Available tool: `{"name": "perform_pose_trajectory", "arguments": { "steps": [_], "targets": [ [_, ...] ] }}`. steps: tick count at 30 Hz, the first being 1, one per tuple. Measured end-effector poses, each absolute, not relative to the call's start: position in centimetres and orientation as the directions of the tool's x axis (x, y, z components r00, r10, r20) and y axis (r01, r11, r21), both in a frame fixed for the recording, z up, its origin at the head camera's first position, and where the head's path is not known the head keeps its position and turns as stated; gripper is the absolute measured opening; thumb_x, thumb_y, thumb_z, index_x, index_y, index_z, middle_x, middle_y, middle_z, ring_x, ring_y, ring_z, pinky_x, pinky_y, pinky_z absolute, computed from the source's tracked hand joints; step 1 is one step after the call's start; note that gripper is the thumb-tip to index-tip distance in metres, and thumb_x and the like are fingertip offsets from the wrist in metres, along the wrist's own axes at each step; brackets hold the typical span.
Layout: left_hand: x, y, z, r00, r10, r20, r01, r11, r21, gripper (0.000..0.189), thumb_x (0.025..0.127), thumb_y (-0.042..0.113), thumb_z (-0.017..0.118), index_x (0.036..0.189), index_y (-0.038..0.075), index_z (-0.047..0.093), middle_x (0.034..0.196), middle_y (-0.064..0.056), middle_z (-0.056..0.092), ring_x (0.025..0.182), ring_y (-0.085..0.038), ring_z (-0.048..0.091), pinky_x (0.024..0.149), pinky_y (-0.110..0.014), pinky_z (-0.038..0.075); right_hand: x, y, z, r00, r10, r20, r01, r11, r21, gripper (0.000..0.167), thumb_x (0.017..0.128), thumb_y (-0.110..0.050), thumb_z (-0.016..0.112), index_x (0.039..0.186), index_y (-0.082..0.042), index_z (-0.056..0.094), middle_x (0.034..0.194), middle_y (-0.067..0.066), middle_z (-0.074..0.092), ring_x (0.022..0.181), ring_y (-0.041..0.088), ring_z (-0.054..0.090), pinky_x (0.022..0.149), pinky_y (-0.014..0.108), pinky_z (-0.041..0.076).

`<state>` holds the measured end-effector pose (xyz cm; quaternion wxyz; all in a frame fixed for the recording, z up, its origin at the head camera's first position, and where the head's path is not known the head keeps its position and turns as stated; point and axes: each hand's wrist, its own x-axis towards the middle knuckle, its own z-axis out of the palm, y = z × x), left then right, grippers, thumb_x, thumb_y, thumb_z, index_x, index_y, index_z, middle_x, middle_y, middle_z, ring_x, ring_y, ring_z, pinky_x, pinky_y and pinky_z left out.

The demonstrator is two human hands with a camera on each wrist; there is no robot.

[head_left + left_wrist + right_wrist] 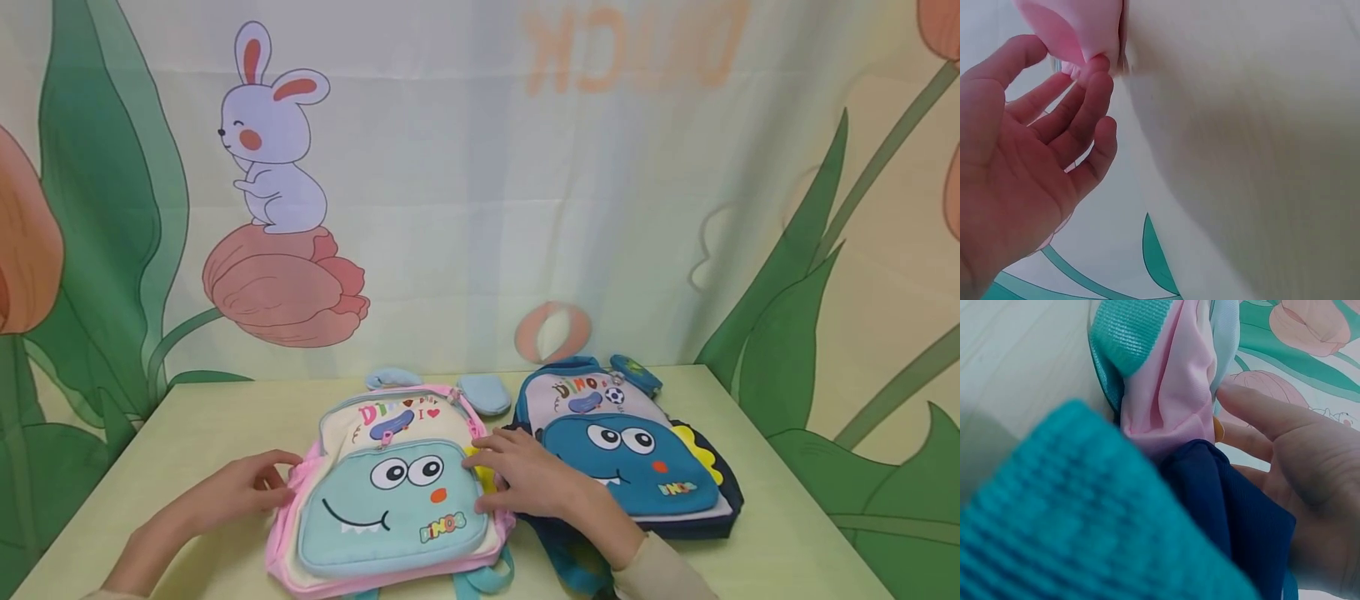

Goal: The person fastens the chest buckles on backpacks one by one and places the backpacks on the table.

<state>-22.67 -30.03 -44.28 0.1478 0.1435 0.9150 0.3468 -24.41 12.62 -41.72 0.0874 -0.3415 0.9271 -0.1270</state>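
A pink-trimmed child's backpack with a light-blue dinosaur-face pocket lies front up on the table. My left hand is at its left side. In the left wrist view its relaxed fingers and thumb touch the pink side fabric. On the opposite side my right hand reaches over, fingers spread by the yellow spikes. The right wrist view shows its thumb against the bag's edge, beside pink side fabric. A dark-blue dinosaur backpack lies just right of it, partly behind the right hand and forearm.
Both bags lie on a pale yellow-green table. Teal straps of the pink-trimmed bag trail toward the front edge. A printed curtain with a rabbit and tulips hangs behind. The blue bag's strap fills much of the right wrist view.
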Motion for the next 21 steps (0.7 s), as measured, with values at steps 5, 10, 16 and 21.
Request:
{"name": "perform_pose_trajectory", "arguments": {
  "steps": [5,10,16,21],
  "targets": [
    [-22.6,-29.9,-44.1,-0.919,0.361,-0.157,0.166,0.716,0.678,0.05,0.091,0.025,0.07,0.134,0.005,0.053,0.089,-0.004,0.062,0.077,-0.014,0.058,0.066,-0.025,0.048,-24.4,12.7,-41.6,-0.753,-0.654,-0.077,-0.605,0.733,-0.31,0.057,0.088,-0.052,0.069,0.138,-0.029,0.058,0.151,0.001,0.048,0.144,0.03,0.034,0.118,0.058,0.022],
    [-22.5,-29.8,-43.7,-0.933,0.328,-0.151,0.138,0.71,0.69,0.049,0.091,0.023,0.07,0.133,0.006,0.054,0.091,-0.005,0.062,0.079,-0.017,0.058,0.067,-0.026,0.048,-24.5,12.8,-41.7,-0.747,-0.66,-0.076,-0.612,0.728,-0.309,0.057,0.088,-0.053,0.069,0.139,-0.029,0.058,0.15,-0.001,0.049,0.143,0.028,0.036,0.118,0.057,0.024],
    [-22.5,-29.8,-43.0,-0.947,0.298,-0.117,0.124,0.68,0.723,0.048,0.093,0.025,0.068,0.134,0.007,0.054,0.094,-0.007,0.063,0.084,-0.018,0.06,0.071,-0.027,0.051,-24.6,12.8,-41.9,-0.744,-0.665,-0.066,-0.621,0.724,-0.299,0.057,0.088,-0.053,0.068,0.139,-0.029,0.057,0.15,-0.002,0.049,0.142,0.027,0.037,0.118,0.056,0.025],
    [-22.6,-29.9,-42.6,-0.955,0.274,-0.114,0.087,0.625,0.775,0.049,0.094,0.023,0.066,0.137,0.006,0.051,0.095,-0.01,0.062,0.084,-0.02,0.065,0.074,-0.031,0.055,-24.6,12.8,-42.1,-0.74,-0.67,-0.061,-0.628,0.72,-0.296,0.056,0.089,-0.053,0.068,0.139,-0.03,0.057,0.15,-0.003,0.049,0.142,0.027,0.037,0.118,0.058,0.023]
  ]
}}
